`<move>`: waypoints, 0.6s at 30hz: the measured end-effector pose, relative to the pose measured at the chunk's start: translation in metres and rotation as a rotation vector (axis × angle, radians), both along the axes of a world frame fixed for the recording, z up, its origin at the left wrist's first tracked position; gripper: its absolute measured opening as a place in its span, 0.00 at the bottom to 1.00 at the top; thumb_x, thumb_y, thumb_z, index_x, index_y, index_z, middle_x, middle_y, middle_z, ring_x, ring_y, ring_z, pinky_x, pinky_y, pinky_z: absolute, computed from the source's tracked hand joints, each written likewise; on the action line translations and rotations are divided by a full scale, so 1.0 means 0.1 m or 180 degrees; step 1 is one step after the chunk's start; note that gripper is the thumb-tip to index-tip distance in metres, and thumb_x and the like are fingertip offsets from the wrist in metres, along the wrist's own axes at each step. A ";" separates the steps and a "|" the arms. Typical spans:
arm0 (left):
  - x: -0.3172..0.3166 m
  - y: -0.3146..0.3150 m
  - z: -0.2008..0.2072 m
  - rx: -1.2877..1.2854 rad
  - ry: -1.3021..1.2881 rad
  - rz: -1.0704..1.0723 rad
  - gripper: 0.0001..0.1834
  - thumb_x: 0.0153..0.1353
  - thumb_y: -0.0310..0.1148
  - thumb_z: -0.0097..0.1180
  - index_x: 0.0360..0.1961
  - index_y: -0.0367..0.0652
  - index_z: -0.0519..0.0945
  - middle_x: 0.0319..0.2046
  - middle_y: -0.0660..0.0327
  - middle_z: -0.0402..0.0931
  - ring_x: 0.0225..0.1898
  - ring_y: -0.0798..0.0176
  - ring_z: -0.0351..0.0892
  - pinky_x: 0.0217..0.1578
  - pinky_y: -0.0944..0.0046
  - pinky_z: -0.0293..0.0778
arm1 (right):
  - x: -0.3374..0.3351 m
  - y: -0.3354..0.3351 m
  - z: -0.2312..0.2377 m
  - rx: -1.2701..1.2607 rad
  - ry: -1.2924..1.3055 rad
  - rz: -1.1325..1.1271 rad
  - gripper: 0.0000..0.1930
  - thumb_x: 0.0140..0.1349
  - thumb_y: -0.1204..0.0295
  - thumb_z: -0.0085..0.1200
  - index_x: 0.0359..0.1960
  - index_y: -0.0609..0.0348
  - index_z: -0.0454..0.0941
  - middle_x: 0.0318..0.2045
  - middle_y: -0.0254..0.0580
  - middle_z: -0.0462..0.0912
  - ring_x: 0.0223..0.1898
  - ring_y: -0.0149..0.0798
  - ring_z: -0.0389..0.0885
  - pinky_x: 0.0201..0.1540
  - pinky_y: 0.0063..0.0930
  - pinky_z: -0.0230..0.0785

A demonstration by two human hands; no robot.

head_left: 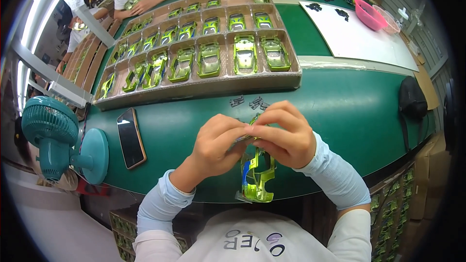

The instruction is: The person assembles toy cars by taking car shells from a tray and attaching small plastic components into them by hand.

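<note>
A green toy car body shell (pixel 259 187) with a blue patch is held between my two hands, just above the near edge of the green table. My left hand (pixel 218 143) pinches it from the left side. From the right, my right hand (pixel 286 133) has thumb and fingers closed on its far end. Both sets of fingertips meet there, so whatever small part may lie between them is hidden. Small black plastic parts (pixel 257 102) lie on the table just beyond my hands.
A divided tray (pixel 204 86) of green car shells stands ahead. At left are a phone (pixel 131 138) and a teal fan (pixel 51 131). A white board (pixel 359 39) with a pink basket (pixel 370 14) lies far right, near a black pouch (pixel 412 98). Other people sit across the table.
</note>
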State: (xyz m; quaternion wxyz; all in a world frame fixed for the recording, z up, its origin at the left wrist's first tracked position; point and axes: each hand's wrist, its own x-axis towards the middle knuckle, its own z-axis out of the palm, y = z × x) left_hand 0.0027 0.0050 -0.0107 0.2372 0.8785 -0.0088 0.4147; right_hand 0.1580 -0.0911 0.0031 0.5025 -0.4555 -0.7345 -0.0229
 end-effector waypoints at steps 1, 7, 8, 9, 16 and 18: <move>0.00 0.00 0.01 0.0041 0.0013 0.0001 0.17 0.30 0.18 0.56 0.29 0.35 0.73 0.27 0.55 0.73 0.26 0.56 0.72 0.25 0.63 0.67 | -0.01 0.01 -0.02 0.0078 -0.0272 0.0160 0.17 0.41 0.77 0.57 0.37 0.60 0.73 0.27 0.41 0.72 0.28 0.41 0.70 0.30 0.28 0.65; 0.00 -0.05 0.01 0.0203 0.0159 -0.0040 0.15 0.29 0.18 0.55 0.26 0.34 0.72 0.27 0.55 0.72 0.25 0.55 0.71 0.25 0.62 0.66 | -0.04 -0.02 -0.02 -0.0028 -0.0290 0.0263 0.12 0.41 0.78 0.56 0.31 0.63 0.72 0.23 0.41 0.72 0.22 0.40 0.70 0.22 0.27 0.65; -0.01 -0.05 0.00 0.0198 0.0165 -0.0034 0.15 0.29 0.18 0.55 0.26 0.34 0.72 0.27 0.55 0.72 0.25 0.55 0.71 0.25 0.62 0.66 | -0.05 -0.02 -0.02 -0.0081 -0.0263 0.0251 0.10 0.42 0.78 0.56 0.29 0.63 0.71 0.22 0.42 0.71 0.21 0.40 0.70 0.21 0.28 0.65; -0.01 -0.06 0.00 0.0158 0.0243 -0.0075 0.15 0.29 0.18 0.54 0.26 0.34 0.72 0.27 0.55 0.71 0.26 0.55 0.71 0.25 0.62 0.66 | -0.06 -0.04 -0.01 -0.0086 -0.0262 0.0250 0.10 0.42 0.78 0.56 0.29 0.63 0.71 0.22 0.42 0.71 0.21 0.40 0.70 0.21 0.28 0.65; 0.00 -0.15 0.11 0.0170 0.0570 -0.0115 0.14 0.29 0.16 0.53 0.25 0.33 0.73 0.25 0.54 0.72 0.25 0.55 0.71 0.24 0.64 0.67 | -0.11 -0.11 -0.05 -0.0291 -0.0304 0.0217 0.08 0.42 0.78 0.54 0.25 0.63 0.69 0.19 0.42 0.69 0.20 0.42 0.70 0.20 0.29 0.64; -0.01 -0.10 0.03 -0.0037 0.0523 -0.0099 0.15 0.29 0.17 0.53 0.26 0.33 0.73 0.27 0.53 0.71 0.27 0.54 0.70 0.26 0.62 0.67 | -0.11 -0.10 -0.04 -0.0331 -0.0304 0.0165 0.08 0.43 0.77 0.54 0.25 0.63 0.69 0.19 0.42 0.68 0.20 0.43 0.70 0.19 0.30 0.63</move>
